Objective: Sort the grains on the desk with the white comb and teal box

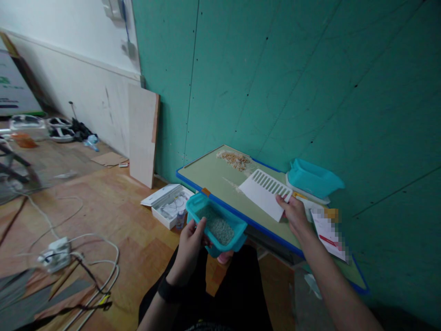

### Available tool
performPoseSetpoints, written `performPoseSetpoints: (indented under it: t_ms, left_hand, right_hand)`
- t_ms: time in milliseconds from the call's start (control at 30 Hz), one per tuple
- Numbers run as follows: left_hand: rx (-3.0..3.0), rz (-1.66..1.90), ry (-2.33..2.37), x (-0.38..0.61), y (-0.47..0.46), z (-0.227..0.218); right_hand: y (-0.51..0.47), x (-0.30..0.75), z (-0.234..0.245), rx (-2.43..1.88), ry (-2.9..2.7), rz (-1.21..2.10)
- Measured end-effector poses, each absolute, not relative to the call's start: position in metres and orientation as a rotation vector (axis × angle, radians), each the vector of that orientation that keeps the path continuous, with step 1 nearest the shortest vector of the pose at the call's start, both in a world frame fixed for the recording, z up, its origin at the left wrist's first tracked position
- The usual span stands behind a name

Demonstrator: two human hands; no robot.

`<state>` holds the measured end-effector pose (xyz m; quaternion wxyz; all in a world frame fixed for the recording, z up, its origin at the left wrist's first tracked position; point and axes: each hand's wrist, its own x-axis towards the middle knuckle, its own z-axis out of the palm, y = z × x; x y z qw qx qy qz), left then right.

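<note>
My left hand (191, 246) is closed on the near rim of a teal plastic tub (237, 228), held just below the table's blue front edge. Pale grey-green grains (220, 229) lie inside the tub. My right hand (295, 214) grips the corner of a white slotted scraper (263, 192) that rests flat on the green tabletop (206, 172). A pile of tan grains (236, 160) sits at the far side of the table, and a thin trail of them runs toward the scraper.
A second teal tub (313, 179) on a white lid stands at the table's right, next to a paper card (327, 234). A teal wall rises behind. On the wooden floor are an open white box (168, 204), a leaning board (143, 133), cables and a power strip (55, 253).
</note>
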<state>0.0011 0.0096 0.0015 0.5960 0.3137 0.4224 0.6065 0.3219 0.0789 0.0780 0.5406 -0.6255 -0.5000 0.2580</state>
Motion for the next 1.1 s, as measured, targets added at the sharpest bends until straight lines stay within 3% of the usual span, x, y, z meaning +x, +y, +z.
performPoseSetpoints:
  t_ms: [500,1100]
  left_hand:
    - [0.700,1.461,1.008,-0.006,0.033,-0.004]
    - [0.755,1.410,0.988,-0.002,0.030,-0.011]
  right_hand:
    - [0.109,0.248,0.087,-1.474,-1.094,1.020]
    - [0.085,0.215,0.093,-1.301,-1.061,1.058]
